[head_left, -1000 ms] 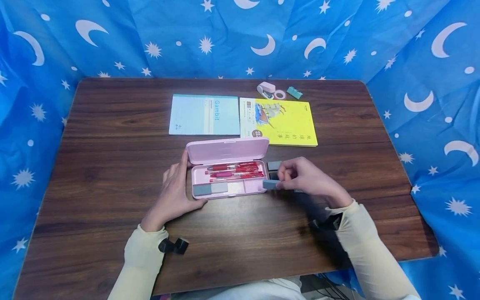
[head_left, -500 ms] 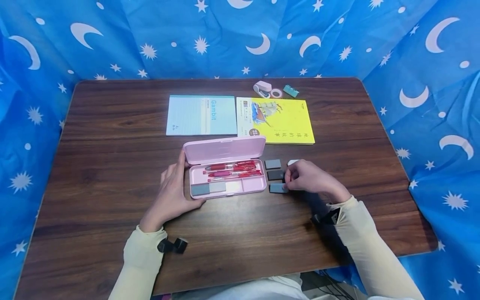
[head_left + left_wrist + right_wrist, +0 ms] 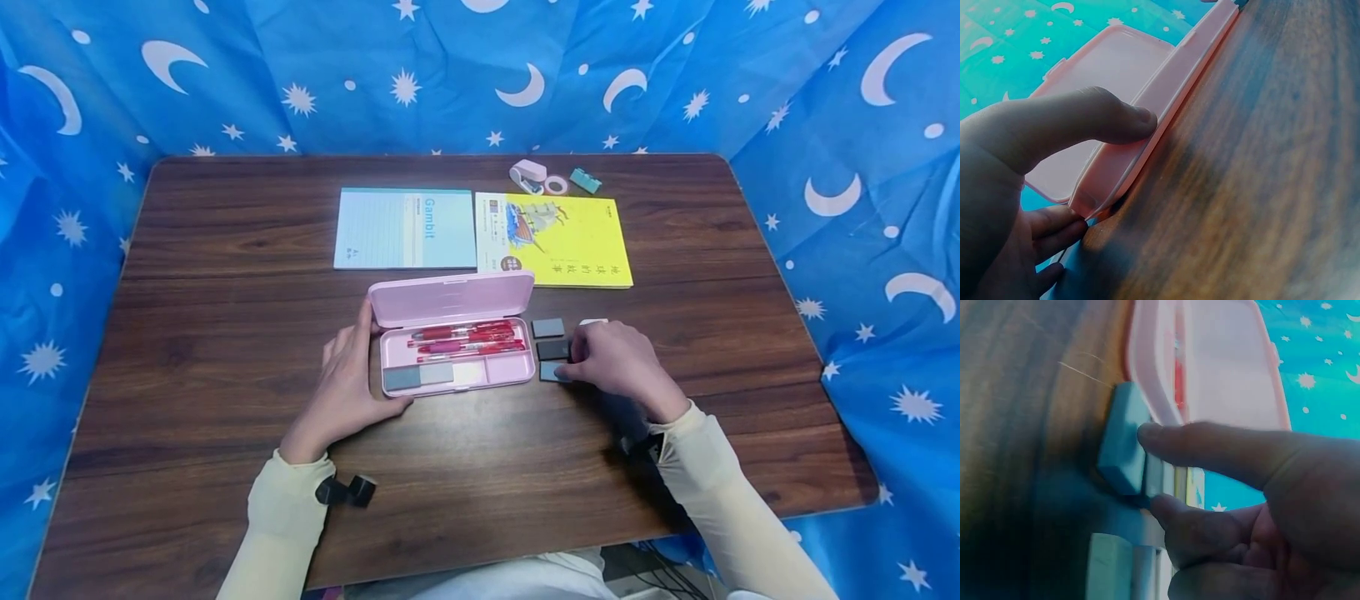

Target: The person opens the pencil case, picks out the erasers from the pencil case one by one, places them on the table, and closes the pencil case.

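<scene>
My left hand [image 3: 337,392] holds the left end of an open pink pencil case [image 3: 504,369], thumb on its front wall and fingers behind the end in the left wrist view. Red pens [image 3: 465,342] lie in its back part. In front sit a blue-grey eraser [image 3: 402,378], a light grey one and a cream one. Right of the case, my right hand [image 3: 618,358] has its thumb on a blue eraser [image 3: 1124,440], index fingertip near that eraser's end. Behind lie a black eraser [image 3: 552,349] and a grey eraser [image 3: 548,327].
A pale green block [image 3: 1109,569] and others stand under the right hand; a white one [image 3: 594,321] peeks out behind it. Behind the case lie a light blue notebook [image 3: 405,229] and yellow book [image 3: 592,242], with a pink stapler [image 3: 529,172], tape roll [image 3: 556,185] and teal block [image 3: 585,181] beyond.
The blue eraser, held at the case's right edge a second ago, now lies on the table before the black one. The right hand moved right with it, then slightly left. The left hand stays put.
</scene>
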Demonstrator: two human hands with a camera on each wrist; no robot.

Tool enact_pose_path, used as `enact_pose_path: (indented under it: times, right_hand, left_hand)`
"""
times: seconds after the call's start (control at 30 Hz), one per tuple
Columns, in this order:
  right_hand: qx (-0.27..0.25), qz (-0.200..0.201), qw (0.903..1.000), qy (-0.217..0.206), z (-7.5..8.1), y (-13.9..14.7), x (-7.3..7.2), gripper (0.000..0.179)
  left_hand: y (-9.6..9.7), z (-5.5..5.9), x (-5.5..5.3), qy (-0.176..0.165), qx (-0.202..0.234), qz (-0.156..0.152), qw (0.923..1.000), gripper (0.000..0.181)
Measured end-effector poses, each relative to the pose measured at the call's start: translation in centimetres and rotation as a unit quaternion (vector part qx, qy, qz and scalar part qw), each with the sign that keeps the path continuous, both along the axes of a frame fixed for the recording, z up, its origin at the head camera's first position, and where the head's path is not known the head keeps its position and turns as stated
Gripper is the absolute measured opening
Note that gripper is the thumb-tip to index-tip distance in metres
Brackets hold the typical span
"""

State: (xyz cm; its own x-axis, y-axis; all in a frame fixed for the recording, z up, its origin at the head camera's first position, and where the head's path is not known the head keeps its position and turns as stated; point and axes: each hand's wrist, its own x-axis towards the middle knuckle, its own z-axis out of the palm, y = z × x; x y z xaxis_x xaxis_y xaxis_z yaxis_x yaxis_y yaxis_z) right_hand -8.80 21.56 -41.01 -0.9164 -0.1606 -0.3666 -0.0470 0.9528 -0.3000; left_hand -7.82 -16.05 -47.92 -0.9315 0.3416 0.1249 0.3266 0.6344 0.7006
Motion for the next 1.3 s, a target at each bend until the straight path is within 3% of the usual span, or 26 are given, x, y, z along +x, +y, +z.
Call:
enact_pose_path:
  times: [0.3,0.43,0.53,0.67,0.93,1.1,1.3]
  right_hand:
    - [0.028,0.008,0.9993,0.023,0.3,-0.4,0.0,0.034]
    - [-0.021,0.02,0.9982,0.052,1.0,-1.4,0.1,0.031]
    - [-0.088,0.046,0.9903,0.098,1.4,-3.4,0.3,0.021]
    - [-0.13,0.087,0.9789,0.131,0.9,-7.0,0.7,0.01]
    - [-0.12,0.147,0.9743,0.121,-1.0,-11.3,0.9,0.014]
    - [-0.117,0.147,0.9725,0.138,-1.7,-11.7,1.3,0.014]
    - [-0.163,0.129,0.9661,0.153,-1.9,-12.1,1.5,0.011]
  left_hand:
    - [-0.2,-0.1,-0.1,0.008,0.005,-0.002,1.0,0.147]
    - [-0.2,-0.1,-0.2,0.008,0.007,-0.004,0.9999,0.147]
    - [-0.2,0.0,-0.2,0.009,0.006,-0.003,0.9999,0.147]
    - [-0.1,0.0,-0.4,0.008,0.005,-0.003,0.9999,0.147]
    - [0.0,0.0,-0.2,-0.006,0.0,-0.001,1.0,0.147]
    - [0.1,0.0,-0.1,-0.01,0.0,-0.002,0.9999,0.147]
    - [-0.1,0.0,0.1,-0.008,0.001,0.0,1.0,0.147]
